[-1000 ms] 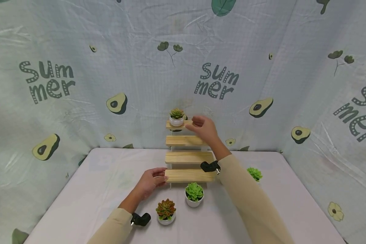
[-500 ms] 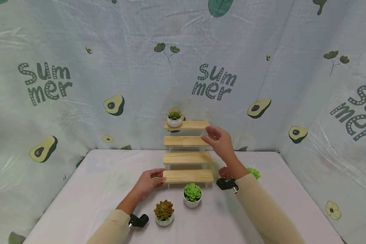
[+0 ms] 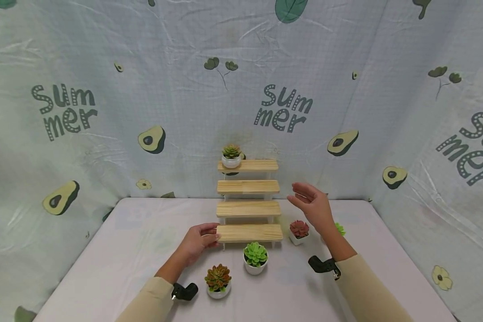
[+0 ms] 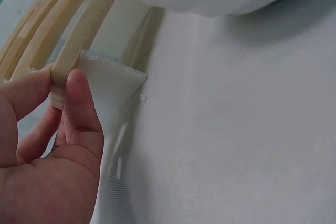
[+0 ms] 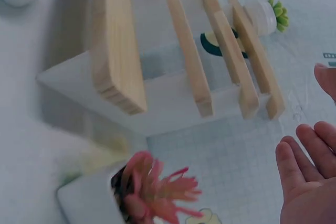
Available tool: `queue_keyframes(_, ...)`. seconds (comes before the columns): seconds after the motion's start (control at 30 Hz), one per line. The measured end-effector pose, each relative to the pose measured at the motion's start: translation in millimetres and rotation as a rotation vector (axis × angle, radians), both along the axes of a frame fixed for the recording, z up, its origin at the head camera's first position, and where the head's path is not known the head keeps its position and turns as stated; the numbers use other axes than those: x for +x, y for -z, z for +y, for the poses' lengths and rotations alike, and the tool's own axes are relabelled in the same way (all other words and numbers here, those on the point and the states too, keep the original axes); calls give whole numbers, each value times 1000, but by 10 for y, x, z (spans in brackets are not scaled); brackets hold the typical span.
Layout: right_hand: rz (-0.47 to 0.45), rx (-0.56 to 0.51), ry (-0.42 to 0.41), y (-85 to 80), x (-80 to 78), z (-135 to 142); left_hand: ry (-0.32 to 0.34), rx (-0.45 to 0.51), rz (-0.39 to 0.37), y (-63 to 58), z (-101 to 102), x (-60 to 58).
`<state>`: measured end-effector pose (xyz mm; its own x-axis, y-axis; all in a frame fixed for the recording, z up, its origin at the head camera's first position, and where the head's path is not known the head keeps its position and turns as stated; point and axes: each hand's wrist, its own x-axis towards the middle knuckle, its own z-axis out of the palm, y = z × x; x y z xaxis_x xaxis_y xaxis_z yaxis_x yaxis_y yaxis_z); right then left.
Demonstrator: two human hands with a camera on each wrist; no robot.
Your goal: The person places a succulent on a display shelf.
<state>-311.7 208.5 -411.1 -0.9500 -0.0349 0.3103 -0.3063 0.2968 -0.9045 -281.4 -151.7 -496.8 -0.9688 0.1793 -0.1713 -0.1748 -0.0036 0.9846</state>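
A tiered stand with wooden slats [image 3: 248, 208] on clear side panels stands at the back of the table. My left hand [image 3: 196, 244] pinches the left end of its lowest slat [image 4: 79, 40] between thumb and fingers. On the left of the top slat sits a potted succulent [image 3: 231, 156] in a round white pot. My right hand [image 3: 311, 205] hovers to the right of the stand with nothing in it, fingers loosely bent. Below it is a red succulent [image 3: 299, 229] in a square white pot, also large in the right wrist view.
In front of the stand are a bright green succulent [image 3: 255, 256] and an orange-brown succulent [image 3: 218, 278], both in white pots. Another green succulent [image 3: 340, 229] is partly hidden behind my right forearm. A printed cloth [image 3: 185, 98] hangs behind the table.
My right hand has moved away from the top slat, rightward and down, uncovering the red succulent. The left hand keeps its grip on the lowest slat.
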Motion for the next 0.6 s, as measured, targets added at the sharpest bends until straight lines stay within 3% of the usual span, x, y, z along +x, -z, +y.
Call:
queue_keyframes(0.27,3,42,83,169,225,254,-7,-4,-2,14,4,-3)
queue_keyframes(0.5,50,261,210,336,397,492,-3,10,0,34,-1,-21)
queue_keyframes(0.6,40,301,250,408,466,589,8,17,4,34,-8,-10)
